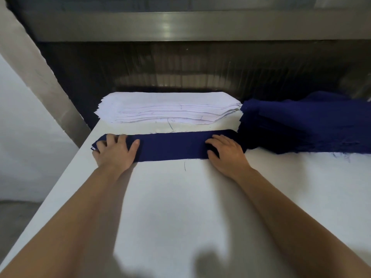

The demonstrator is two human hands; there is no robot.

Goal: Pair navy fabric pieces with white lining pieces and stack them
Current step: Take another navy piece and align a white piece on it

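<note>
A long navy fabric strip [172, 145] lies flat across the white table [180, 207], left to right. My left hand [115, 151] rests on the strip's left end with fingers spread and lightly bent. My right hand [226, 153] lies flat on its right end. Behind the strip sits a stack of white lining pieces [168, 109] with pen marks. A heap of navy fabric pieces [305, 123] lies at the right, touching the strip's right end. Layers under the strip show at its left end.
A grey metal post [40, 77] slants down at the left beside the table's left edge. A dark panel and a metal beam [180, 27] stand behind the stacks. Loose threads lie on the table near the strip.
</note>
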